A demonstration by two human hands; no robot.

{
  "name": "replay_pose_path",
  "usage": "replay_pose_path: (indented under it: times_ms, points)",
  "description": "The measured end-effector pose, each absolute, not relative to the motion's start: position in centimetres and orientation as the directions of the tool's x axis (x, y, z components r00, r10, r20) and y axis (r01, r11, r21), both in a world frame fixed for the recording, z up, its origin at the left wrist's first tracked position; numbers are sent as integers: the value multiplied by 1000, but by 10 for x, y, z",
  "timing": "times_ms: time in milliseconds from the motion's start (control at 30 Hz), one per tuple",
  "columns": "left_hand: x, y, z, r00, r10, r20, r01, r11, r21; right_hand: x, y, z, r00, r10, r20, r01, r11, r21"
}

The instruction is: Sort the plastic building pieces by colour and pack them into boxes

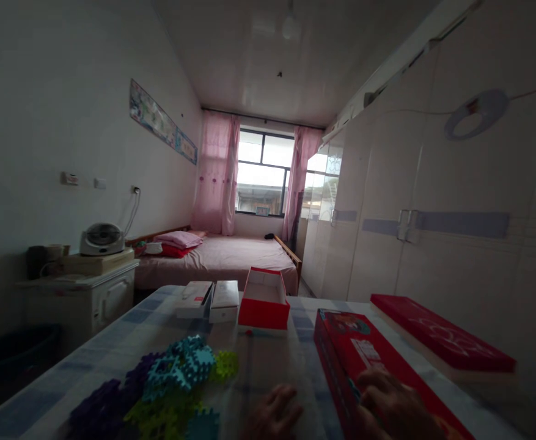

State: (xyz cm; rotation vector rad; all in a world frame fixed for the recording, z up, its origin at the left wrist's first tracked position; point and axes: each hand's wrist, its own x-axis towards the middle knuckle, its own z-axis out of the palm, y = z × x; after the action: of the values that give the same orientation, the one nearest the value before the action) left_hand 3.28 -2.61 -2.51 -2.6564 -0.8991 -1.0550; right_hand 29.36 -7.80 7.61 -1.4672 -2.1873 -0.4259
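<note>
My right hand (391, 406) is at the bottom right, its bent fingers pressed against the top of a long red printed box (341, 348). Part of that hand and the near end of the box are cut off by the lower edge. Low in the middle is my left hand (274, 412), a little blurred, its fingers apart over the checked tablecloth (268, 360) and nothing visible in them. Left of it lies a pile of gear-shaped plastic pieces: purple (98, 406), blue (180, 366), yellow-green (162, 412) and teal (203, 423).
An open red box (264, 308) stands at the table's far edge beside two small white boxes (194, 299) (224, 300). A flat red lid-like box (446, 336) lies far right. Beyond are a bed (235, 253), a cabinet with a fan (105, 238), and white wardrobes (460, 263).
</note>
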Motion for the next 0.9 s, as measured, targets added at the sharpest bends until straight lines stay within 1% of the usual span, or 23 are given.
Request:
replay_pose_path:
  times_ms: [33,67,133,200,300,433,567,667,833,900]
  points:
    - [35,-36,-15,569,477,669,581,-810,83,287,-90,82,-359,769,529,905,425,-4]
    - [39,-47,-2,568,503,652,586,-803,109,281,-99,89,-386,762,519,893,451,3]
    - [47,-66,23,599,524,606,558,-815,154,275,-109,104,-438,767,470,878,477,40]
    - [58,-78,44,643,508,574,502,-845,185,273,-112,115,-497,774,393,859,502,97]
    - [77,-80,59,671,486,560,441,-869,225,275,-110,122,-589,742,319,806,564,179]
    - [96,-70,54,624,463,630,381,-883,273,283,-106,120,-654,673,347,754,618,223]
    - [103,-61,44,519,446,730,401,-881,253,289,-100,122,-681,640,356,729,634,257]
    - [102,-58,38,461,435,773,412,-877,248,288,-94,128,-705,641,303,709,641,293]
    - [97,-51,29,404,437,804,360,-884,300,281,-84,135,-765,618,182,633,669,389]
    - [97,-48,26,411,430,804,375,-883,281,278,-81,138,-782,605,148,603,677,421]
